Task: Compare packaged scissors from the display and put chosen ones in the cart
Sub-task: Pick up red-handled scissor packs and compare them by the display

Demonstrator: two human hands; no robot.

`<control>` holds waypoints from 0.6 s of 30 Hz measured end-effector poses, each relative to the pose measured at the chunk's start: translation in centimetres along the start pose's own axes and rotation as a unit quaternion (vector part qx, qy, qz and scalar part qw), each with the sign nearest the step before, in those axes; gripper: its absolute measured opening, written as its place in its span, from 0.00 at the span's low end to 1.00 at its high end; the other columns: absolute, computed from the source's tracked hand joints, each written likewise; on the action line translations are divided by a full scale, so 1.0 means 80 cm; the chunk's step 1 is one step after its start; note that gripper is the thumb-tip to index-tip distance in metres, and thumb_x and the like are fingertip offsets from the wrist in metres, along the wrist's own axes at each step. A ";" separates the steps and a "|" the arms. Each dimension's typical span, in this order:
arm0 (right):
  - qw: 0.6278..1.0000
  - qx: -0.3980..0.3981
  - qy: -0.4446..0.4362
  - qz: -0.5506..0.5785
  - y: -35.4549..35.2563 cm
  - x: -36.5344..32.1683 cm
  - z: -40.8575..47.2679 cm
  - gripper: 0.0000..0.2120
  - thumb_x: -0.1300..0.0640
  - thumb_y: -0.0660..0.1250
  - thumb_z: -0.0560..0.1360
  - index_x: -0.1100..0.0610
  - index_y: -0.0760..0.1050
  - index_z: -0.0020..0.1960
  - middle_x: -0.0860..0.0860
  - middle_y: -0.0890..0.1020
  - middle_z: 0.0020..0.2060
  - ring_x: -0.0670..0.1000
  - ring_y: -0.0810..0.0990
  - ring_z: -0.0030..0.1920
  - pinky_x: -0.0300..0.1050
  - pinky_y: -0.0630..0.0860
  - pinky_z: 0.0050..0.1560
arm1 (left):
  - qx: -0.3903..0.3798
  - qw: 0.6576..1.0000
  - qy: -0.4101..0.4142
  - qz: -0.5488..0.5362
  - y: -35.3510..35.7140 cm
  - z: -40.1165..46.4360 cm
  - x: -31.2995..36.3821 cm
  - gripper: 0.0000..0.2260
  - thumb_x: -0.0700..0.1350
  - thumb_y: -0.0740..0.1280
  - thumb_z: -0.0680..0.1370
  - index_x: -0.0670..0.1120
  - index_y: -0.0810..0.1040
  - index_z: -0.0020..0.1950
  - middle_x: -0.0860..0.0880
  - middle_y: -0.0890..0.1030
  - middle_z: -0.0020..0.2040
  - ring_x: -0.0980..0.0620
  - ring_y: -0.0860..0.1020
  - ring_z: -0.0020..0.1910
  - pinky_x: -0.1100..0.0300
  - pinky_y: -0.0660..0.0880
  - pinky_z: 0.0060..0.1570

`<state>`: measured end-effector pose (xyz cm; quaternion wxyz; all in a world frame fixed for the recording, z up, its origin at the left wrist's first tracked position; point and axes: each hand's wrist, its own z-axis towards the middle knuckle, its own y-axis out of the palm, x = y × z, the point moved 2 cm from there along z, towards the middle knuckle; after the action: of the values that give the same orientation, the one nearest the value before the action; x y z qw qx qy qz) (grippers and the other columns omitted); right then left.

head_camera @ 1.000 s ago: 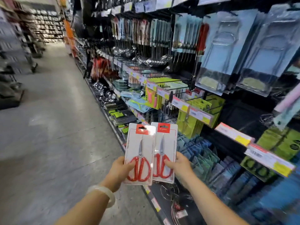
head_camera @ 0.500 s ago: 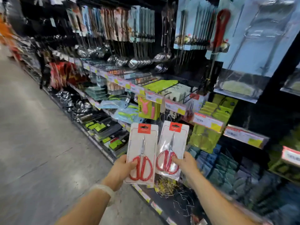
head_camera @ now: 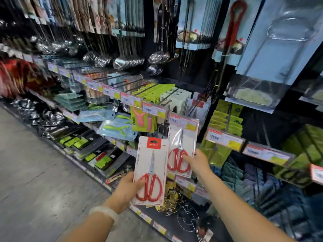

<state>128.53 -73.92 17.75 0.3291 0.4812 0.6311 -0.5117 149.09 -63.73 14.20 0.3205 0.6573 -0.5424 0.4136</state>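
The left hand [head_camera: 125,190] grips one scissors pack [head_camera: 150,172] by its lower edge. The right hand [head_camera: 198,162] pinches another scissors card [head_camera: 181,145] against the price rail [head_camera: 153,109]. Open aisle floor [head_camera: 35,172] lies left.

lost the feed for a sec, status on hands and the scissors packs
Left hand grips one scissors pack, held low. Right hand holds second scissors pack up at the display hooks. No cart in view. Nothing blocking.

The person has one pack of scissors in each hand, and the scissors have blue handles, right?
Not quite: the handles are red, not blue. The head view shows the left hand holding one scissors pack and the right hand holding the other scissors pack, each with red handles.
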 end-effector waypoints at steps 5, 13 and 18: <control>0.999 0.002 0.023 0.035 0.014 0.011 0.026 0.13 0.63 0.67 0.75 0.60 0.73 0.58 0.55 0.81 0.52 0.53 0.81 0.49 0.47 0.78 0.51 | -0.005 1.000 0.005 0.018 -0.008 0.023 0.024 0.03 0.38 0.65 0.78 0.45 0.76 0.49 0.44 0.84 0.45 0.45 0.83 0.45 0.48 0.79 0.50; 0.997 -0.034 0.067 -0.029 0.005 0.014 0.071 0.23 0.51 0.56 0.80 0.56 0.56 0.73 0.59 0.71 0.67 0.58 0.74 0.63 0.53 0.71 0.65 | -0.044 0.997 -0.007 0.060 0.012 0.067 0.033 0.06 0.38 0.65 0.78 0.44 0.75 0.54 0.42 0.84 0.49 0.43 0.83 0.48 0.47 0.80 0.52; 0.989 -0.023 0.102 -0.100 -0.002 0.021 0.075 0.31 0.43 0.52 0.80 0.59 0.49 0.75 0.59 0.65 0.71 0.59 0.68 0.68 0.49 0.66 0.67 | -0.078 0.994 -0.015 0.075 0.030 0.096 0.031 0.07 0.39 0.66 0.78 0.45 0.76 0.55 0.44 0.85 0.50 0.45 0.83 0.49 0.46 0.78 0.56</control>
<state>127.39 -79.24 14.72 0.2209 0.4582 0.7177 -0.4756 148.45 -71.99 12.84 0.3305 0.5941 -0.6255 0.3829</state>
